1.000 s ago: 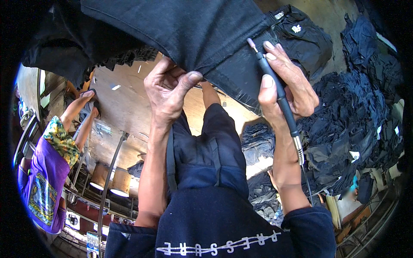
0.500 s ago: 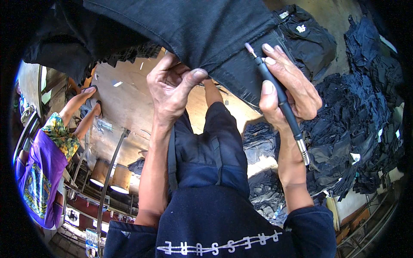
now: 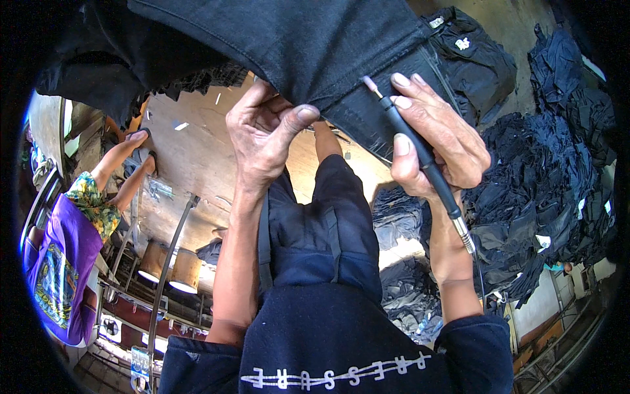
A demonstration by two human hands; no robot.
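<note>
Black trousers or a similar stitched garment (image 3: 295, 43) stretch across the upper part of the view. My left hand (image 3: 266, 134) pinches the near edge of this cloth, thumb on top and fingers curled underneath. In my right hand (image 3: 449, 134) is a slim black rotary grinding pen (image 3: 420, 151), gripped between thumb and fingers. Its small pinkish stone tip (image 3: 369, 82) points up and left, close over a seam; whether it touches cloth I cannot tell. From the pen's metal spring end a thin cable runs down past my right forearm.
Large heaps of dark garments (image 3: 525, 184) lie to the right, and a dark bundle (image 3: 476, 59) sits beyond my right hand. At left is a person in a purple shirt (image 3: 69, 262). A dark metal bar (image 3: 172, 253) rises near two round wooden pieces (image 3: 185, 270).
My right hand has shifted the pen slightly left and down, bringing its tip nearer the seam. My left hand keeps nearly the same hold on the cloth.
</note>
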